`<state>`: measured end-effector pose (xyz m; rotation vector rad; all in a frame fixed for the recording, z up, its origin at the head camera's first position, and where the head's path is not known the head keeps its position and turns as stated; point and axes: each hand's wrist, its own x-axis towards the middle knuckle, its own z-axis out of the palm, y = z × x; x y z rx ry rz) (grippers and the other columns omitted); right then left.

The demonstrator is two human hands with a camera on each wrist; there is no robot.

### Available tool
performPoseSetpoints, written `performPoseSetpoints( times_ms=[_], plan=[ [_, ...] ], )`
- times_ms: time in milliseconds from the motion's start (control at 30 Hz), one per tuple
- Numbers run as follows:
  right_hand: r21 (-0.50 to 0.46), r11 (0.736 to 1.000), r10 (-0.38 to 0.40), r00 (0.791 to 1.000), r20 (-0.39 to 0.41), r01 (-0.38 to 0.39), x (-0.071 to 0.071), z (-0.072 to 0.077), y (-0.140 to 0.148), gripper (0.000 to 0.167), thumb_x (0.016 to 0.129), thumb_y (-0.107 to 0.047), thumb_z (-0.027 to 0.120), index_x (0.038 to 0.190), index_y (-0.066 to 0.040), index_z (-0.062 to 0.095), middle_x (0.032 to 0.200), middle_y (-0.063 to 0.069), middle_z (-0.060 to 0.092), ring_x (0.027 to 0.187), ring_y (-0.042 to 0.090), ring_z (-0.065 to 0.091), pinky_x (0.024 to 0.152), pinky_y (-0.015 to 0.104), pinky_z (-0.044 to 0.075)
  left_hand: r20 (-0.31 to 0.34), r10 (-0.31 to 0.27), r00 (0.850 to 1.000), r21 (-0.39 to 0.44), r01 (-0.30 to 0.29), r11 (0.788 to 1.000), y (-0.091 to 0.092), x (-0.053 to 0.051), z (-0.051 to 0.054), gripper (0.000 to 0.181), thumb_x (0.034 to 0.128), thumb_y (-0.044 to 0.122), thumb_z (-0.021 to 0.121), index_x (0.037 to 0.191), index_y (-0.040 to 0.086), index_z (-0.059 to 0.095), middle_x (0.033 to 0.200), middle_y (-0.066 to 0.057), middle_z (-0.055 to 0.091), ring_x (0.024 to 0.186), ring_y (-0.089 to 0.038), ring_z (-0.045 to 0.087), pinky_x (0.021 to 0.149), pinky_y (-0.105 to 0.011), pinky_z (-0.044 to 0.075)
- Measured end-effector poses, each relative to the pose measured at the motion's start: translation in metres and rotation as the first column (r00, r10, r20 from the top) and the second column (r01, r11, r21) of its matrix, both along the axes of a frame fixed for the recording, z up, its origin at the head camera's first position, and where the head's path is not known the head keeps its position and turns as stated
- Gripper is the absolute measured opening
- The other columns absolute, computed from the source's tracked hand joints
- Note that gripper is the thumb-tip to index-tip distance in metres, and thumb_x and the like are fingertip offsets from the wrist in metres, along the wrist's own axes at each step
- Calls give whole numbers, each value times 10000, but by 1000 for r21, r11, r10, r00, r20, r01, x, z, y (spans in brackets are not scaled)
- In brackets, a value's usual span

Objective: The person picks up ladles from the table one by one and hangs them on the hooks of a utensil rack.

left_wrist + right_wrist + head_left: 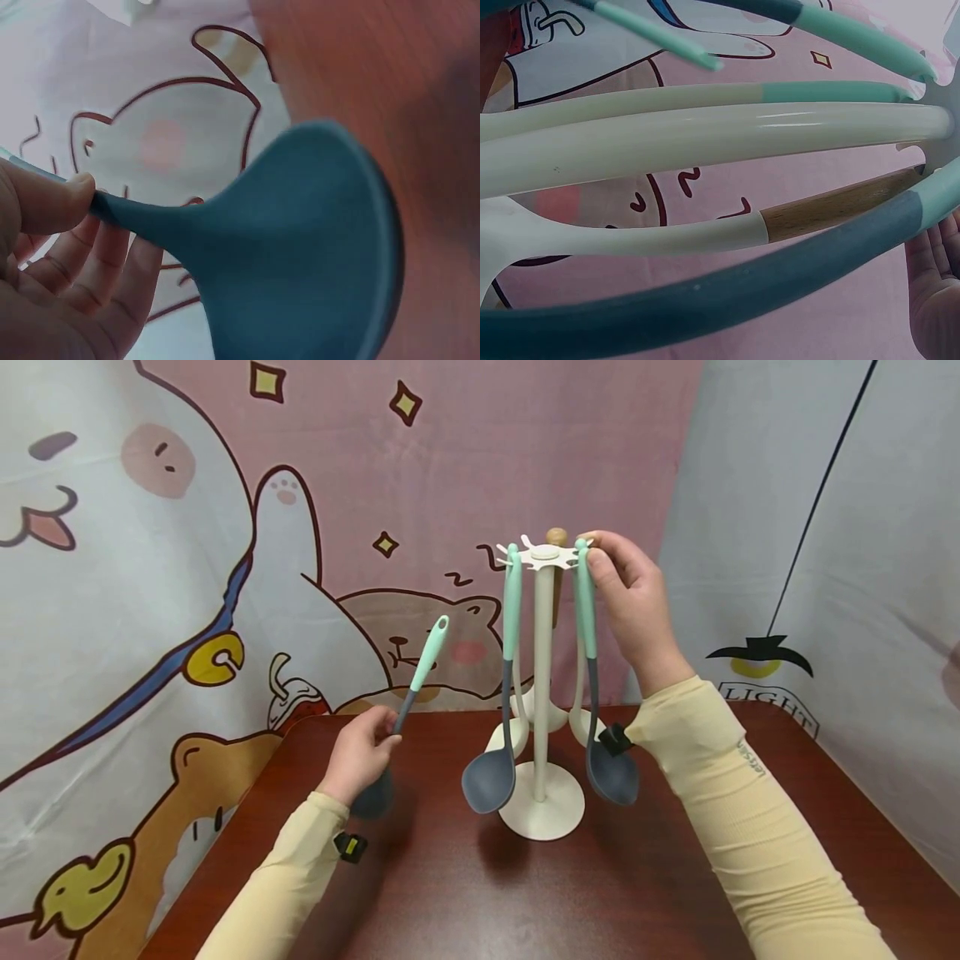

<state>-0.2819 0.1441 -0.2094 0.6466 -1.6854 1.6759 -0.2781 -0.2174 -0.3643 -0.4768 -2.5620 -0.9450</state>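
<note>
My left hand (362, 756) pinches a spatula (428, 657) by its dark shaft, left of the rack. Its mint handle tilts up to the right, and its broad blue-grey head (300, 240) fills much of the left wrist view. A cream utensil rack (542, 677) with a round base stands on the table. At the rack's top right, my right hand (633, 597) pinches the upper end of a mint-handled cooking spoon (588, 618), whose dark head hangs low. Another mint-handled, dark-headed utensil (512, 618) hangs on the rack's left.
Several pale-headed utensils hang at the rack's rear, including one with a wooden handle (840, 202). The rack stands on a reddish-brown table (450, 893). Behind the table hangs a pink and white cartoon cloth (570, 443).
</note>
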Motion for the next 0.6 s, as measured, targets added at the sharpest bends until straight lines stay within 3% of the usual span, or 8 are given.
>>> performPoseSetpoints(
  times_ms=[233,600],
  plan=[
    [-2,1000,4,1000,-7,-4,0,0,0,285,993,-187,580,1188,6,657,1060,7,642,958,160,545,834,256,430,-93,-88,992,12,89,996,11,15,20,217,840,-28,765,969,72,622,886,-60,630,814,-213,609,722,-409,540],
    [-1,1000,0,1000,-6,0,-1,0,0,292,991,-190,579,1192,7,656,1065,4,642,968,156,549,843,255,430,-124,-174,977,56,182,982,24,40,59,229,851,-21,757,1012,74,627,892,-25,632,806,-158,595,700,-372,533]
  ],
)
